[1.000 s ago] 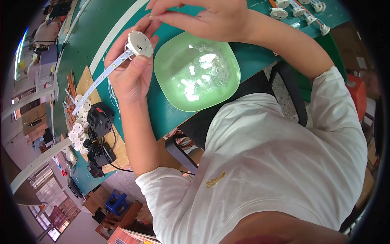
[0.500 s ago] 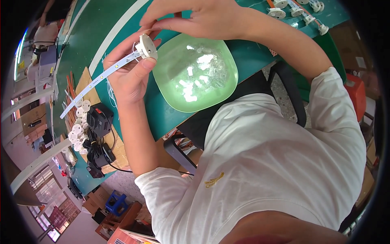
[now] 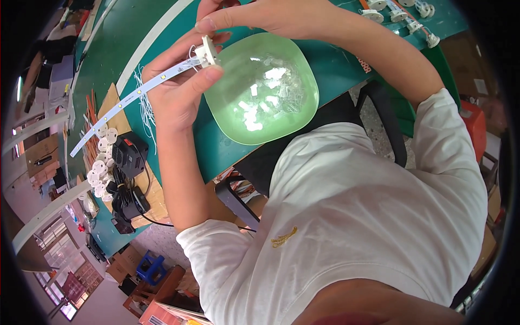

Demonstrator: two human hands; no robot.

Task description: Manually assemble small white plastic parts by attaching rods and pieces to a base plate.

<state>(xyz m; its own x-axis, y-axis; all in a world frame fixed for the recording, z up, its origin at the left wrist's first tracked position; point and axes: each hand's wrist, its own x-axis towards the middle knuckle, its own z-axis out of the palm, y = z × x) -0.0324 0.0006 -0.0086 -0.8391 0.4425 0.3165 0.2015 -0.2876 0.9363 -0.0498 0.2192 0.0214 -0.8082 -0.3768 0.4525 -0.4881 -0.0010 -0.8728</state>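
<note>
While the left hand (image 3: 179,104) pinches a white disc (image 3: 207,53), seemingly already joined to a light strip (image 3: 119,106), the right hand (image 3: 271,16) hangs near, grip unclear; loose discs (image 3: 99,167) apparently lie unjoined.

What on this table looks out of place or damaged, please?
The black cable looks untidy: it lies bunched beside the black device. Nothing looks clearly spilled; the clear pieces lie inside the green bowl. The LED strip in the left hand shows no obvious damage.
</note>
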